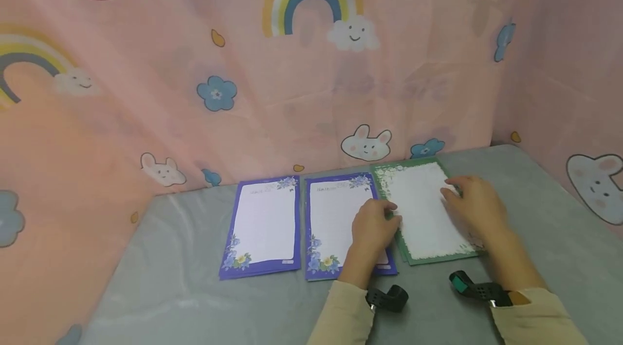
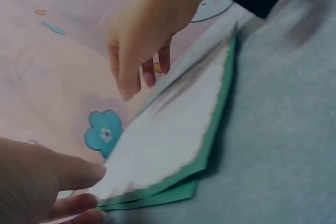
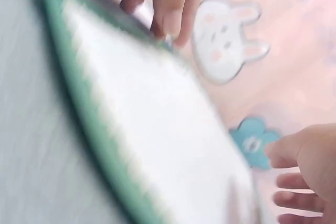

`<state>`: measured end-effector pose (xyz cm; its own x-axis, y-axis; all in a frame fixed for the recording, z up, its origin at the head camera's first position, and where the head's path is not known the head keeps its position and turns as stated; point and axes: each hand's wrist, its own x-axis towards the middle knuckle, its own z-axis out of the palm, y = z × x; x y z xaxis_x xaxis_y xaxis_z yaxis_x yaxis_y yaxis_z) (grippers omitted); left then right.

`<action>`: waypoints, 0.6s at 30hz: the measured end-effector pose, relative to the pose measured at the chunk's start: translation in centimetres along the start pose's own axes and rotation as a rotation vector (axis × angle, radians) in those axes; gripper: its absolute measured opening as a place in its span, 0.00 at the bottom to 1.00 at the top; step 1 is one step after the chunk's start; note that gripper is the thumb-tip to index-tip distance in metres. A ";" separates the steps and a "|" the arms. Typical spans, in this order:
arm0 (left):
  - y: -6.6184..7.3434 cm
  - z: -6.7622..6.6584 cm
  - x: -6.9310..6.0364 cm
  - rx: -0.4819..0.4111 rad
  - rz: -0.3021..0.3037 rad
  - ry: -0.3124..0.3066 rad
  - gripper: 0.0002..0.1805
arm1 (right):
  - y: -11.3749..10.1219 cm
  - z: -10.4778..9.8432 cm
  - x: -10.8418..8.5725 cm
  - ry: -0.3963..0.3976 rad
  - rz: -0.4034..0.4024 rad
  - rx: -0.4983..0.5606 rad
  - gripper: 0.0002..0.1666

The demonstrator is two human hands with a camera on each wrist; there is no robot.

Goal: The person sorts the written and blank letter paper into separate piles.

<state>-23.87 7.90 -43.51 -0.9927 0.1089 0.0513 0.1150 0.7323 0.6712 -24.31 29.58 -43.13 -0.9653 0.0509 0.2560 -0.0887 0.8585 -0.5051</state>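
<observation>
Green-bordered sheets (image 1: 423,210) with white middles lie at the right of a row, slightly fanned at the lower left corner. The left hand (image 1: 373,226) is at their left edge, over the right part of a purple-bordered sheet (image 1: 336,215), thumb and fingers apart; whether it touches the green sheets I cannot tell. Over their right edge is the right hand (image 1: 479,207), fingers bent loosely, nothing gripped. In the left wrist view the right hand (image 2: 149,35) hangs above the green sheets (image 2: 168,135). The right wrist view shows both hands beside the green sheets (image 3: 147,108).
Another purple-bordered sheet (image 1: 267,220) with blue flowers lies at the left of the row. A grey cloth (image 1: 185,280) covers the table. Behind it hangs a pink curtain (image 1: 292,74) with rainbows and rabbits. Each wrist has a black strap.
</observation>
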 end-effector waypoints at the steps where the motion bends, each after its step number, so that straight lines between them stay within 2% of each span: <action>1: 0.0 -0.2 0.0 -0.007 0.010 -0.006 0.11 | -0.3 -0.3 0.1 -0.006 -0.015 0.005 0.24; 5: -0.3 -1.4 -0.1 -0.024 0.041 -0.029 0.12 | -2.1 -1.2 0.1 -0.053 -0.019 0.059 0.28; 10: -1.2 -3.7 -0.4 -0.007 0.063 -0.040 0.14 | -4.3 -1.6 0.0 -0.088 -0.033 0.079 0.27; 18: -4.5 -8.7 -1.2 0.040 0.086 0.038 0.14 | -7.8 -0.4 -0.2 -0.119 -0.092 0.148 0.23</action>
<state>-23.49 -1.41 -40.14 -0.9797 0.1474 0.1361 0.2004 0.7475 0.6333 -23.34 23.07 -38.89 -0.9729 -0.0923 0.2120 -0.2044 0.7722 -0.6016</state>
